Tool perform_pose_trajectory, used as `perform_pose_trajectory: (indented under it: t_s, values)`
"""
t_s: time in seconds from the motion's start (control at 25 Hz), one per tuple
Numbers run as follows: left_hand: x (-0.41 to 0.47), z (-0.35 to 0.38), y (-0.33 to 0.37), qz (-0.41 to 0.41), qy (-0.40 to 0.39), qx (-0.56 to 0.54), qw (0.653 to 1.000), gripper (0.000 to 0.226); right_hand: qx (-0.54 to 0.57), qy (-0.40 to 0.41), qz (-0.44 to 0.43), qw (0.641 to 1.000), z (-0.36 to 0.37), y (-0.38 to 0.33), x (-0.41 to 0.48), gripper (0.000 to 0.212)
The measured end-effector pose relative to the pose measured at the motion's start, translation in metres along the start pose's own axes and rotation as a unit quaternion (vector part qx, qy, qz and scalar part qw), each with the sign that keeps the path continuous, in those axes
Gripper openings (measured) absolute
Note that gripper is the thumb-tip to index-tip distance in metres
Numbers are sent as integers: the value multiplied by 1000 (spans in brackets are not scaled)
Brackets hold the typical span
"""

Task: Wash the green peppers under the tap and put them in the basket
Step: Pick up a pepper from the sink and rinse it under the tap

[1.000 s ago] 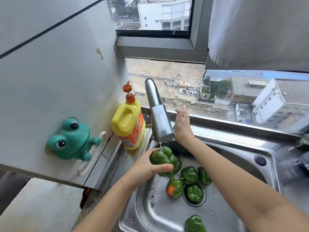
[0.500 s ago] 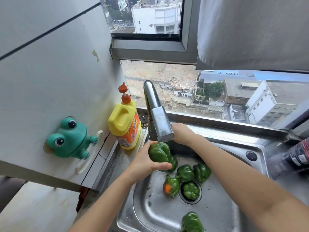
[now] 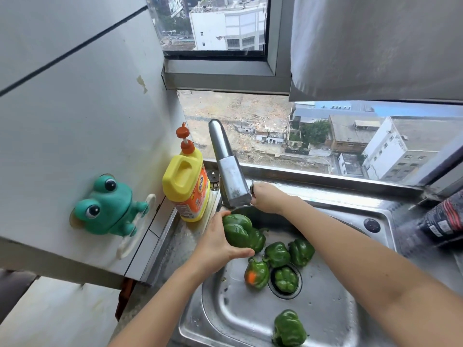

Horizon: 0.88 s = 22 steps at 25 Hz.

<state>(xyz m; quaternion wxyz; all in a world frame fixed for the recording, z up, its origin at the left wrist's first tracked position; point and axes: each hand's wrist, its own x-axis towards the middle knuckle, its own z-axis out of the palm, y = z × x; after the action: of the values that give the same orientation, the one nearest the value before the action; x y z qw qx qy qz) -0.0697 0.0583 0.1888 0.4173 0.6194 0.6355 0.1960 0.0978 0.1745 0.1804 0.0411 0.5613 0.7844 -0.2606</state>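
Frog holder [image 3: 107,206]: a teal frog-shaped holder is fixed to the white wall panel at the far left, with a white ring at its front.
Detergent bottle [image 3: 186,185]: a yellow pump bottle with an orange label and orange cap is stood upright on the worktop [image 3: 172,236], just left of the tap.
Tap [image 3: 229,176]: a steel spout is angled down over the back-left corner of the sink [image 3: 325,309]; whether water is running cannot be told.
Left hand [image 3: 220,244]: it is held just below the spout mouth, with the fingers [image 3: 215,219] and thumb clamped on the held green pepper [image 3: 238,230].
Held green pepper: it is gripped above the sink's back-left part, directly under the tap, with another pepper [image 3: 258,240] seen close behind it.
Right hand [image 3: 266,199]: it is placed just right of the spout end, closed around a dark part at the tap; what exactly is gripped is hidden by the hand.
Loose green peppers: two are lying side by side [image 3: 276,254] [image 3: 302,251] near the drain, one with an orange patch [image 3: 256,272] is just left of it, one [image 3: 285,283] is sitting in the drain opening, and one [image 3: 288,329] is lying apart at the near edge.
Dark bottle [image 3: 443,221]: a blurred dark bottle with red markings is seen at the far right, beside the sink.
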Motion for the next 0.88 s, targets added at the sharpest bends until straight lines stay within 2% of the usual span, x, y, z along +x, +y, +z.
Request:
perform_pose_trajectory:
  t_s: [0.16, 0.36, 0.52, 0.68, 0.8, 0.88]
  values:
    - [-11, 13, 5, 35, -34, 70, 996, 99, 6, -43, 3, 999, -6, 6, -35, 34]
    - [-29, 35, 32, 96, -48, 101, 989, 112, 188, -149, -7, 971, -19, 11, -121, 63]
    - [-45, 54, 70, 173, -61, 156, 971, 119, 192, -74, 9, 979, -21, 19, -173, 63]
    - [-63, 69, 99, 260, -92, 213, 937, 123, 185, -47, 49, 980, -22, 31, -216, 56]
    - [-70, 76, 112, 291, -147, 243, 914, 128, 209, -30, 98, 973, -18, 34, -243, 50]
    - [-68, 76, 119, 315, -174, 265, 895, 126, 251, 18, 143, 957, -12, 36, -257, 55]
